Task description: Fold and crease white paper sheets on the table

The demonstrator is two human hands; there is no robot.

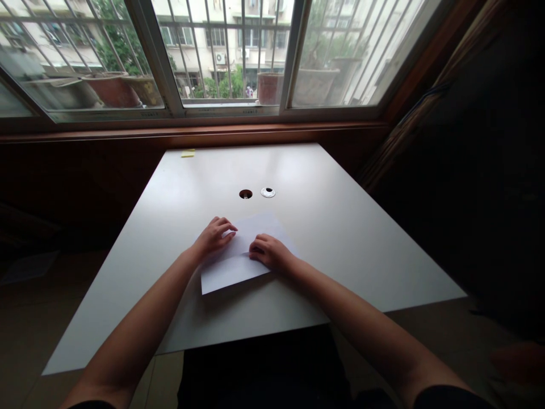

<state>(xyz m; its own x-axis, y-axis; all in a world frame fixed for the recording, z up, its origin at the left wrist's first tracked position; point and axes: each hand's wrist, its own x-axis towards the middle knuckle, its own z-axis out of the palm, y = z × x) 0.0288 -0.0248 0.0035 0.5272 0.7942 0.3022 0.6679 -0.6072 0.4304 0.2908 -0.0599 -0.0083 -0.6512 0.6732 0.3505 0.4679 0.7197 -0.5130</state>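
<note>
A white sheet of paper (pixel 232 275) lies at a slant on the white table, with a crease or fold line across its middle. Over its left part rests my left hand (pixel 214 237), the thumb and fingers loosely bent with a gap between them. My right hand (pixel 272 252) is on the paper's right side, its fingers curled together at the right end of the crease, where they seem to pinch the paper. Both hands cover parts of the sheet's side edges. The near edge of the paper is slightly raised, with a shadow beneath it.
The white table (pixel 361 261) has a round cable hole (pixel 246 194) beyond my hands. Beside it lies a round grommet cover (pixel 268 192). Small yellow sticky notes (pixel 188 153) are at the far left corner. Behind the table runs a barred window (pixel 225 57).
</note>
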